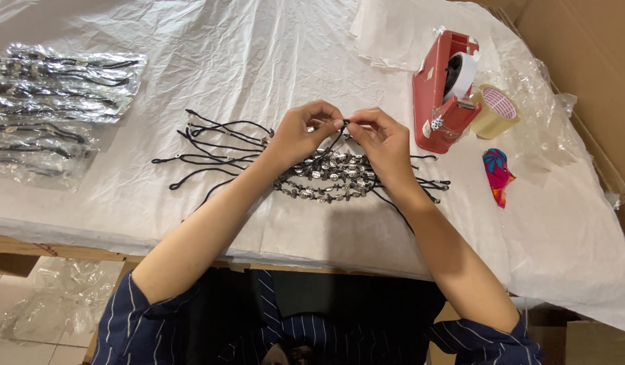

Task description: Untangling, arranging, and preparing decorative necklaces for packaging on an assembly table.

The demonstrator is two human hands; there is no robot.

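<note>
Left hand [295, 135]: pinching thin black cord [336, 138].
Right hand [383, 142]: pinching same cord.
Below hands: shiny, knobbly beaded strands [326, 177] on crinkled white tabletop [258, 61].

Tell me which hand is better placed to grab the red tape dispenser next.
Right, probably. The right hand sits closer to the red tape dispenser, which stands just beyond it on the table's right side. The left hand is farther away, and both pinch a black cord.

tape dispenser [439, 94] right, bags [52, 101] left
</note>
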